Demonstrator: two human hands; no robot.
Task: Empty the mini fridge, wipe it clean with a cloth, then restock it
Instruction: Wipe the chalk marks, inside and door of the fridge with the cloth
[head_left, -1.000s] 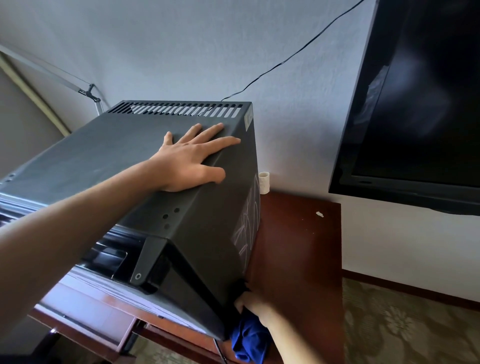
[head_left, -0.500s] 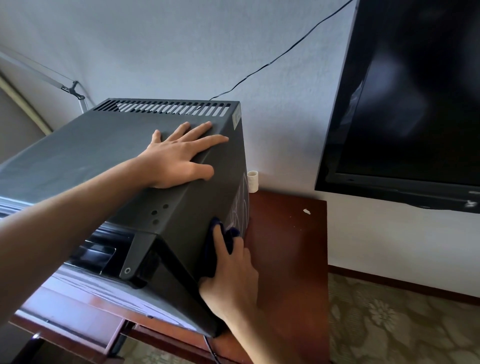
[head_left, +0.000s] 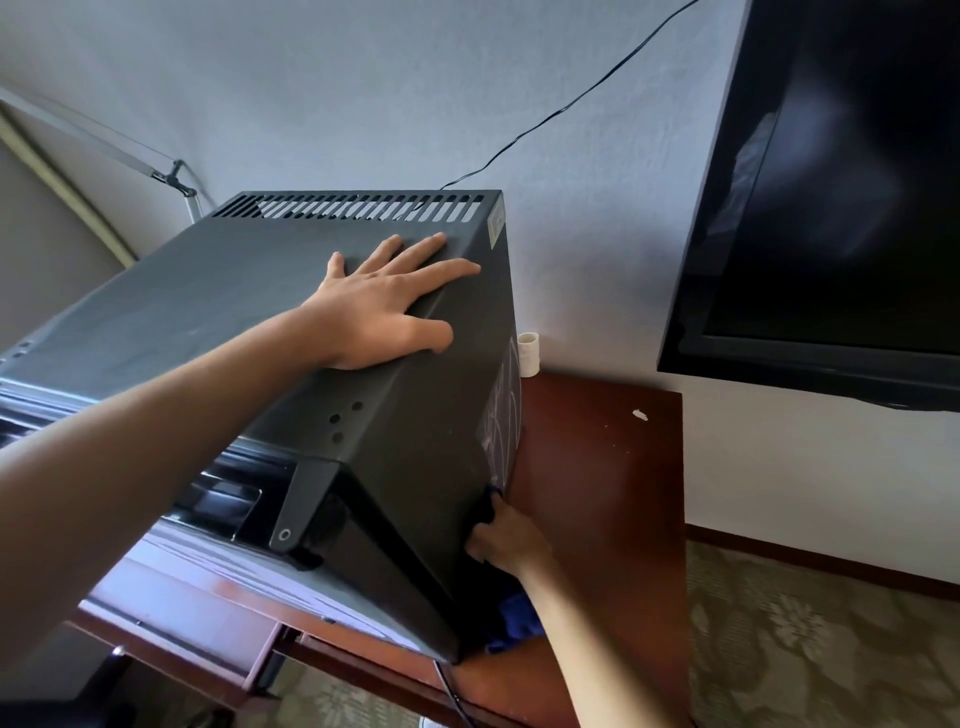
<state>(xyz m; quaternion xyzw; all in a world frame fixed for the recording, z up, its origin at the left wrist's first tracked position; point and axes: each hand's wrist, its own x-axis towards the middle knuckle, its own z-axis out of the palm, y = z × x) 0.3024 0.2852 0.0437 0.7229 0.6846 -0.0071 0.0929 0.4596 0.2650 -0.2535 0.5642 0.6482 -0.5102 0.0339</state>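
Observation:
The black mini fridge (head_left: 223, 291) stands on a dark wooden desk (head_left: 597, 467), seen from above and from its right side. My left hand (head_left: 387, 304) lies flat on the fridge top near the right edge, fingers spread and straight. My right hand (head_left: 506, 535) is low against the fridge's right side wall and holds a blue cloth (head_left: 514, 616) against it. Part of the cloth hangs below my wrist; the rest is hidden between my hand and the fridge. The fridge's inside is out of view.
A large black TV (head_left: 841, 197) hangs on the wall to the right. A black cable (head_left: 561, 111) runs from the fridge's back up the wall. A small white cup (head_left: 529, 353) stands behind the fridge. A desk drawer (head_left: 171, 623) juts out at lower left. Patterned carpet (head_left: 810, 649) lies below.
My right hand with the cloth went up the fridge's side wall half a second ago and has now dropped back down toward the lower rear. My left hand has stayed on the top.

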